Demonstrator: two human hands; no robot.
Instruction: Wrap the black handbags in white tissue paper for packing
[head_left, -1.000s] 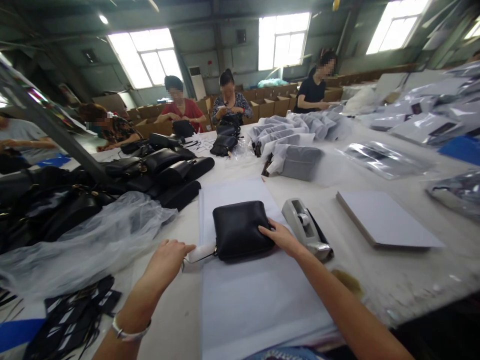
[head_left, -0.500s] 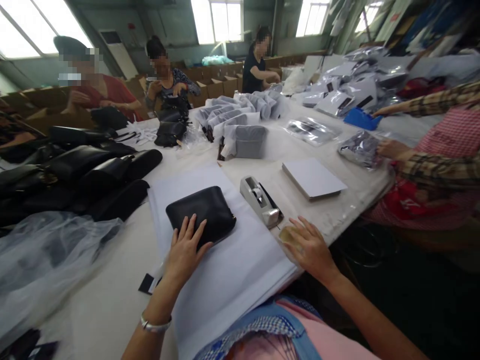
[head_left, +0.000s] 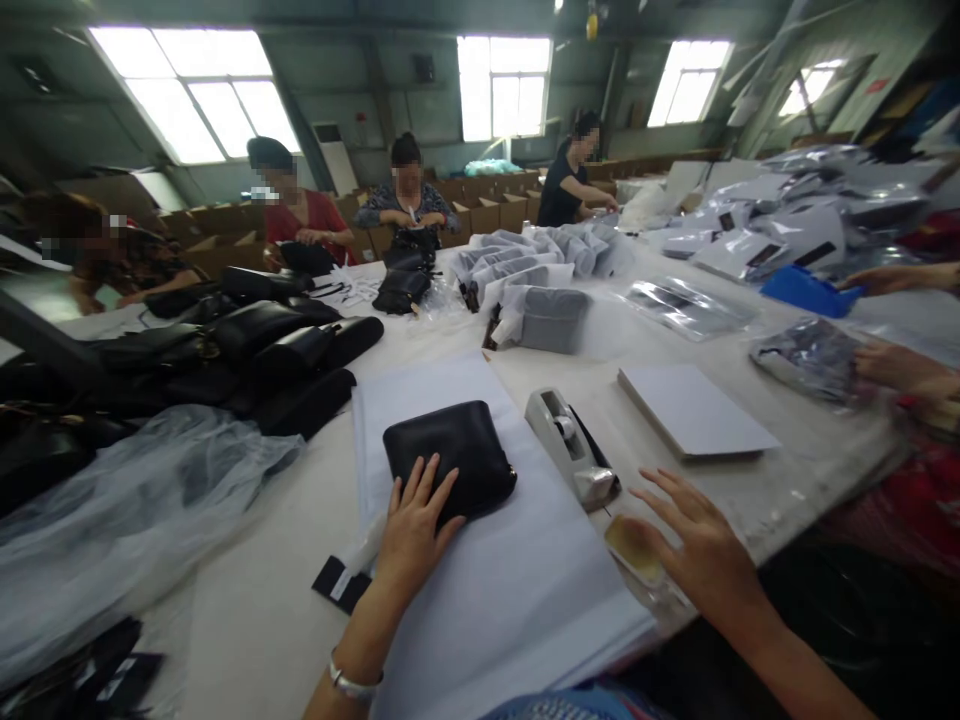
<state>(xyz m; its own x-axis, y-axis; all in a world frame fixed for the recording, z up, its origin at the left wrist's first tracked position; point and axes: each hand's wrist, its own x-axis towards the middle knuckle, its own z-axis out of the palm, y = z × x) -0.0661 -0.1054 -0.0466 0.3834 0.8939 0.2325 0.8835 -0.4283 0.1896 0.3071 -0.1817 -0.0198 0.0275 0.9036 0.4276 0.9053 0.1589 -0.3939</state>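
A black zip pouch (head_left: 450, 450) lies on a stack of white paper sheets (head_left: 510, 590). My left hand (head_left: 416, 530) rests on the pouch's lower edge with its fingers spread. Right of the paper, my right hand (head_left: 697, 545) has its fingers apart, with the thumb by a yellowish sponge-like piece in a small clear dish (head_left: 636, 550). A grey tape dispenser (head_left: 570, 445) stands between the pouch and a stack of white boards (head_left: 694, 410). Black tags (head_left: 341, 583) lie beside my left wrist.
Black bags (head_left: 255, 340) are heaped at the left behind crumpled clear plastic (head_left: 150, 500). Grey wrapped items (head_left: 551, 318) stand mid-table. People work across the table, and another person's hands (head_left: 900, 365) hold a plastic-wrapped item (head_left: 810, 360) at the right.
The view has swung to the left, so the scene sits further right. My right hand has drawn back slightly from the yellowish piece. My left hand stays on the pouch.
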